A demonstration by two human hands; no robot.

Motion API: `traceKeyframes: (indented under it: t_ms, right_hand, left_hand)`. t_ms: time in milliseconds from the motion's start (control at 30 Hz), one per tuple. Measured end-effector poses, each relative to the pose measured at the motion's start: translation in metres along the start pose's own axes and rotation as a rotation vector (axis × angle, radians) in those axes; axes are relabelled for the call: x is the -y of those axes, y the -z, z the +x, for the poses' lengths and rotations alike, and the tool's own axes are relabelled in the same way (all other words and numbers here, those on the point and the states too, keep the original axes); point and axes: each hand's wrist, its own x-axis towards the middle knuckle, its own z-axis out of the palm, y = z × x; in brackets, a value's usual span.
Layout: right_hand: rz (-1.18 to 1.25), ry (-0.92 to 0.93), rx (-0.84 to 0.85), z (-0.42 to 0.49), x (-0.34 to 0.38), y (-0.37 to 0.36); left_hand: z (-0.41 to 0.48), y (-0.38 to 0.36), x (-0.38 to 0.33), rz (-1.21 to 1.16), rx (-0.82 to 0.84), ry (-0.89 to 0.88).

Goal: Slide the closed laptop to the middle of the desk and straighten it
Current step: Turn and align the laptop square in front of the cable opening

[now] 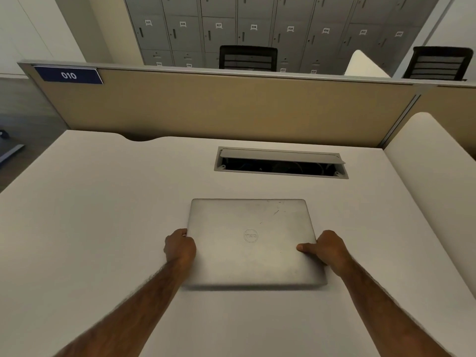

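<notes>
A person's two bare forearms reach forward over a plain white bench [103, 215], seen from above. Between the hands lies a closed silver laptop [252, 243], lid down, logo facing up. It sits flat near the middle of the bench, just in front of an open cable tray [280, 163] set into the surface, and its edges look roughly square with the bench's far edge.

The left hand [180, 247] is wrapped around the laptop's left edge, its grip closed on it, fingers tucked under or against the side. The right hand [325, 249] clasps the right edge the same way, thumb lying on top of the lid. Holding both sides at once likely lets the person steer and rotate the laptop without lifting it.

Behind the bench stands a beige divider panel [231, 109] with a blue label [69, 75] reading 010. Beyond it are two black chairs [248, 57] and a wall of grey numbered lockers [257, 21].
</notes>
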Motion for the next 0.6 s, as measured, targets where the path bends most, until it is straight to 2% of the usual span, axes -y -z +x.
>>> traceKeyframes:
  t_ms: [333,600]
  right_hand:
    - [0.053,-0.037,0.037,0.004,-0.017,0.017]
    - [0.018,-0.011,0.041,0.0,-0.012,0.021]
  left_hand:
    - [-0.002,-0.015,-0.005,-0.006,0.064,-0.029]
    - [-0.004,-0.023,-0.009,0.06,0.017,-0.048]
